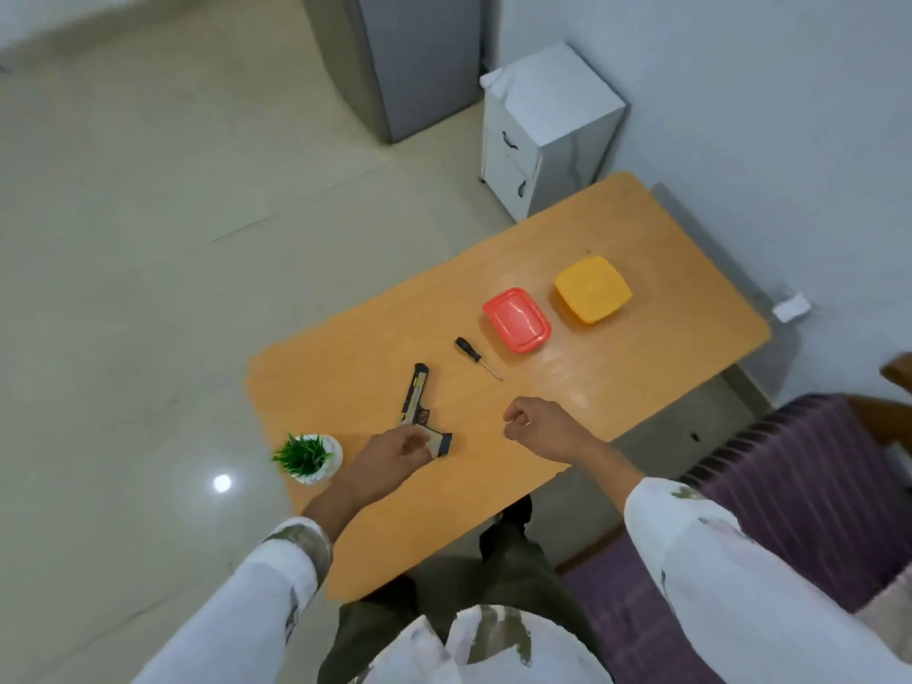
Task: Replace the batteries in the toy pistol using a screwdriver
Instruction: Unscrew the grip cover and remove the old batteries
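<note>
Next to the left hand (pixel 395 449) I see the toy pistol (pixel 417 412), beige with dark blue-black patches. Beyond it, the screwdriver (pixel 469 350) has a black handle. Further from the hand are the red box (pixel 516 319) and the yellow box (pixel 592 288). The table (pixel 641 229) is orange-brown. The plant (pixel 303 454) is green, in a white pot. The sleeves (pixel 276 575) are white with olive blotches, and the chair (pixel 814 486) is purple with stripes.

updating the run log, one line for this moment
left hand holds tan plastic toy pistol | right hand curled, empty | black-handled screwdriver untouched
</note>
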